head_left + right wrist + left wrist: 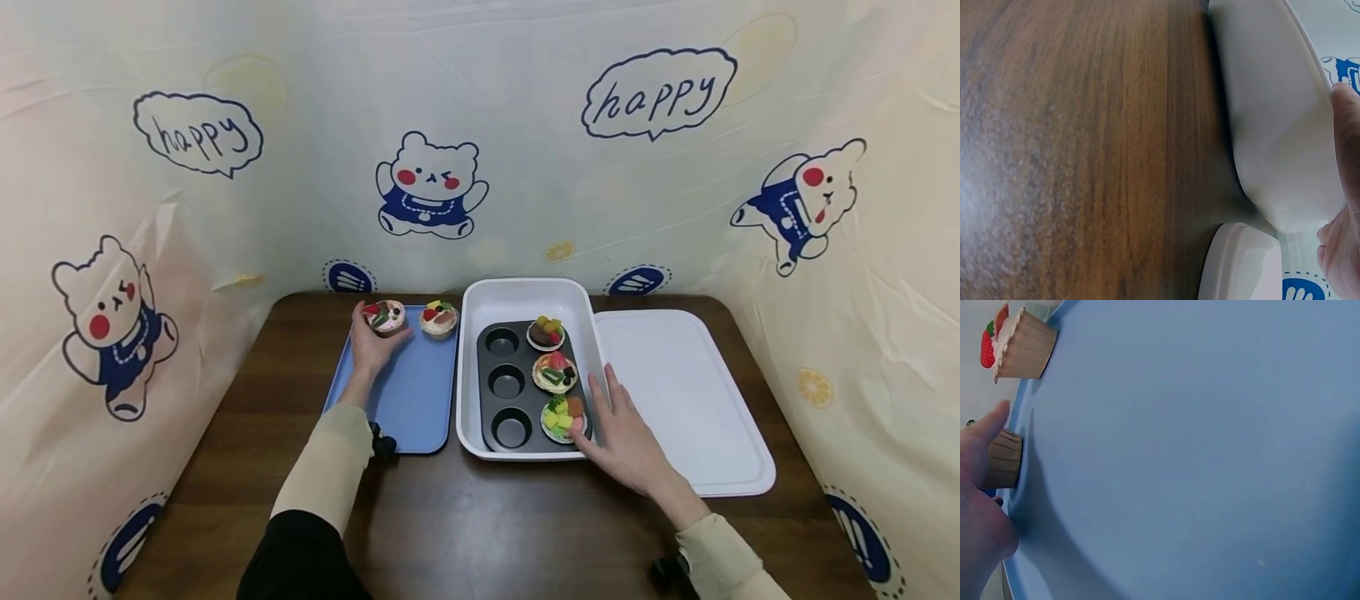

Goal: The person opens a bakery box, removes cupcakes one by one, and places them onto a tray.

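On the blue tray (408,400) my left hand (371,343) is around a fruit-topped cupcake (385,317), fingers on its left and thumb on its right. In the left wrist view the thumb (992,422) is straight, and the cupcake's base rests on the tray. A second cupcake (438,320) stands to its right. My right hand (626,442) is spread over the right rim of a white bin (468,417), its thumb near a cupcake (562,418) in a dark muffin pan (491,343). Whether that thumb touches the cupcake is unclear.
The pan's right column holds two more cupcakes, one brown-topped (546,333) and one with fruit (555,372); its left cups are bare. A white lid (697,400) lies right of the bin. The wooden table (487,525) backs onto a printed curtain (525,183).
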Demonstrator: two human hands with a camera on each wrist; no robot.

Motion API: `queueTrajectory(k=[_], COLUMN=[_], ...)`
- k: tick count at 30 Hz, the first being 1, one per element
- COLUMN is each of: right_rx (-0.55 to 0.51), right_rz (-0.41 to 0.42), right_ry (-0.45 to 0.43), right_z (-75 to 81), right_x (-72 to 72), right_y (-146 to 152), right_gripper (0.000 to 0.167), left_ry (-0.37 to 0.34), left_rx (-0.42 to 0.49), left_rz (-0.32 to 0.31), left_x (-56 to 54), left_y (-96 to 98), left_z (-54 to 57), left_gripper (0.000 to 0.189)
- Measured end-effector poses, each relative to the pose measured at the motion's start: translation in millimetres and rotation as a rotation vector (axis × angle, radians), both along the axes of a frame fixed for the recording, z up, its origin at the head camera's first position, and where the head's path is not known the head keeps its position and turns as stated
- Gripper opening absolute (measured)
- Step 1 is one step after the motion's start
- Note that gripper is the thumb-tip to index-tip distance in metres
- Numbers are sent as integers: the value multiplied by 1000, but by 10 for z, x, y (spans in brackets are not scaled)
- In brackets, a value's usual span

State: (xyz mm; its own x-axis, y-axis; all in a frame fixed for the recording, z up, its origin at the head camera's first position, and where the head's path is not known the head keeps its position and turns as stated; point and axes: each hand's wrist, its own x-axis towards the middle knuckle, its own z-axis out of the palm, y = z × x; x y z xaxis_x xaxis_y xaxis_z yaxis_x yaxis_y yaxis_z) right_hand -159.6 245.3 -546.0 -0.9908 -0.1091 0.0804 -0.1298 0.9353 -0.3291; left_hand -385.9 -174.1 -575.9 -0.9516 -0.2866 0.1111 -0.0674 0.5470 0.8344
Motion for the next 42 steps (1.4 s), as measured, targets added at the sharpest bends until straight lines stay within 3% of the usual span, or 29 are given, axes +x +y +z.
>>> queueTrajectory(k=[6,12,19,27,36,42], right_rx=[1,10,11,9,15,11], right_rz=[-1,12,15,10,28,6], right_ry=[-7,7,4,0,-3,-13], right_z=[-11,-8,-1,1,45,34], right_x=[4,-7,-14,-8,-20,5], right_y=[-16,-28,-45,-68,-70,-29], right_gripper=[94,94,94,94,94,94], left_ry=[18,120,135,174,217,206], left_rx=[-67,-320,-576,-612,-694,-745], left_rz=[-38,-61,-137,-274,-427,-625], left_x=[103,149,186,305,395,433], left_y=[-37,-66,61,449,936,1484], left_z=[68,170,330,551,660,755], left_gripper=[120,118,101,83,83,81])
